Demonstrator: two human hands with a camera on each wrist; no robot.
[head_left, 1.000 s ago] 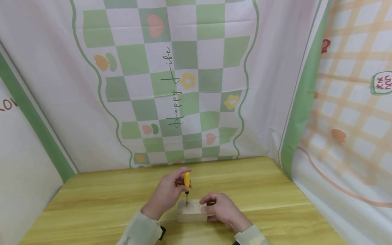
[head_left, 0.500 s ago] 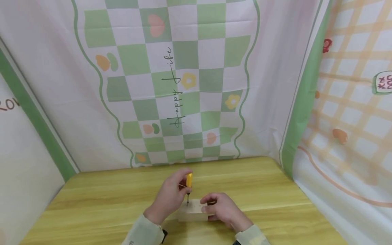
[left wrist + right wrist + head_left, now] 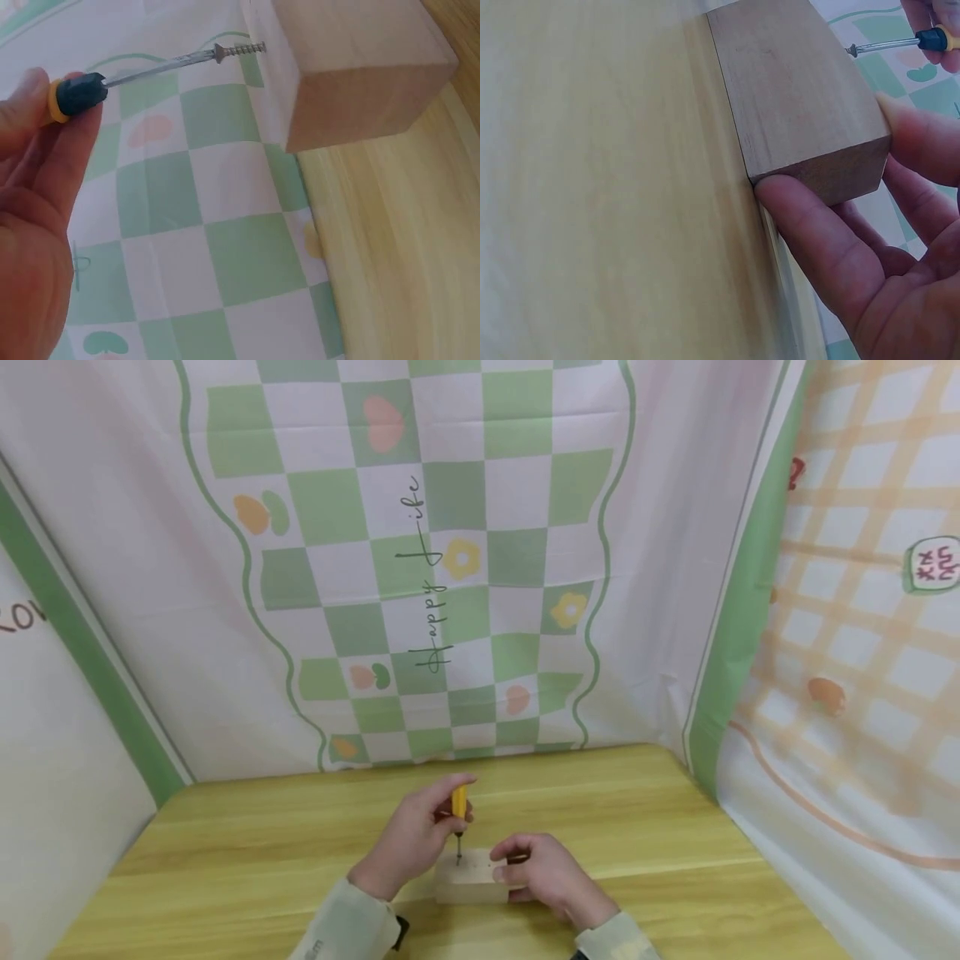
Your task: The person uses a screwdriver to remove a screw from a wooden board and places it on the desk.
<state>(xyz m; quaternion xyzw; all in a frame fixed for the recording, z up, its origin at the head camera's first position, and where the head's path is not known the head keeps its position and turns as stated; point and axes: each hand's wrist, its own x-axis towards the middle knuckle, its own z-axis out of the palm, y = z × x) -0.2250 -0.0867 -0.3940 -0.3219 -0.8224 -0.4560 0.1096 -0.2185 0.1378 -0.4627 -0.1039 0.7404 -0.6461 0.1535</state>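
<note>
My left hand (image 3: pixel 408 839) grips the yellow and black handle of a screwdriver (image 3: pixel 459 802), held upright over a pale wooden block (image 3: pixel 472 892). In the left wrist view the screwdriver's shaft (image 3: pixel 161 70) meets the head of a screw (image 3: pixel 244 49), whose tip is at the block's top face. Much of the thread shows outside the wood. My right hand (image 3: pixel 551 877) holds the block's right end, fingers and thumb around it in the right wrist view. Small dark marks dot the top face near the right fingers.
The block stands on a wood-grain table (image 3: pixel 262 843). Behind the table hangs a white curtain with green checks (image 3: pixel 450 635); an orange-checked cloth (image 3: pixel 862 652) hangs at the right and a white panel (image 3: pixel 60 735) at the left.
The left hand and screwdriver handle shift slightly right, then back left, with the screwdriver staying over the screw. The right hand and block hold nearly still.
</note>
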